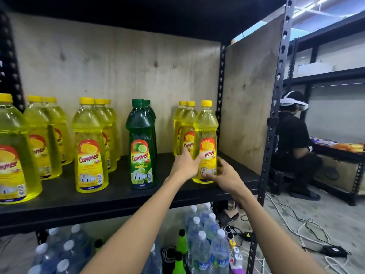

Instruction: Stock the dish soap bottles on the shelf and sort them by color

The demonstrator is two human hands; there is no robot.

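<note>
A yellow dish soap bottle (205, 135) stands upright near the right front of the black shelf (122, 190). My right hand (223, 175) grips its lower part from the right, thumb across the label. My left hand (185, 163) rests against its left side, fingers reaching toward the two yellow bottles (184, 123) behind. To the left stands a row of green lime bottles (141, 143). Further left are a row of yellow bottles (90, 147), another yellow row (42, 135) and a big near yellow bottle (13, 153) at the frame edge.
Plywood panels back the shelf and close its right side (246, 107). A black perforated post (272, 119) stands at the right front corner. Below the shelf are several water bottles (203, 242) and two green bottles. Cables cross the floor; a seated person (294, 147) works at the far right.
</note>
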